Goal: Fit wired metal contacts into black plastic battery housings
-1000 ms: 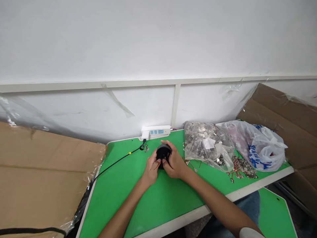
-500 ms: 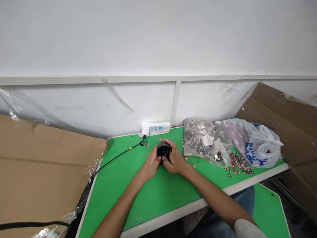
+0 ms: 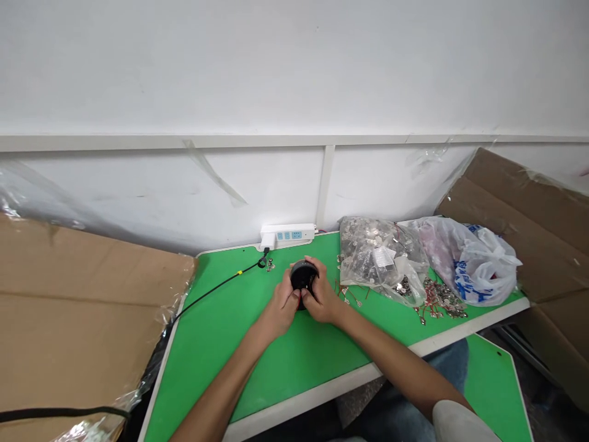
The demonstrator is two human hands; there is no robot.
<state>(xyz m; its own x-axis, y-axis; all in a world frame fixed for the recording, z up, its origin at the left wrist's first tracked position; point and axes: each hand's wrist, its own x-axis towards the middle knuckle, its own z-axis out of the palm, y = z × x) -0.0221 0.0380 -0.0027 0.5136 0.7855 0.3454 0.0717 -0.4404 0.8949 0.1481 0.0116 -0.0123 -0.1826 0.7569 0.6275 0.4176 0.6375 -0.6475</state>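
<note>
"Where is the round black part [image 3: 302,273] relative to the hands?"

"From my end, on the head view, I see it squarely between them: the left hand [image 3: 283,305] wraps its left side, the right hand [image 3: 323,301] its right. Both touch it."

"How far open are they?"

"Neither is spread. I see both curled around the part, gripping it together, the thumbs side by side at its near, hollow face. There's a sliver of red beside the left thumb, too small for me to identify."

"Is it resting on the green table [image 3: 197,368]?"

"It's over the table, but I can't tell whether its lower edge touches."

"What's around it?"

"Beyond the hands I have a white power strip [image 3: 294,236] against the wall. Right of them lies a clear bag [image 3: 363,252] of small metal pieces, with a loose pile of wired pieces [image 3: 444,299] just beside it."
</note>
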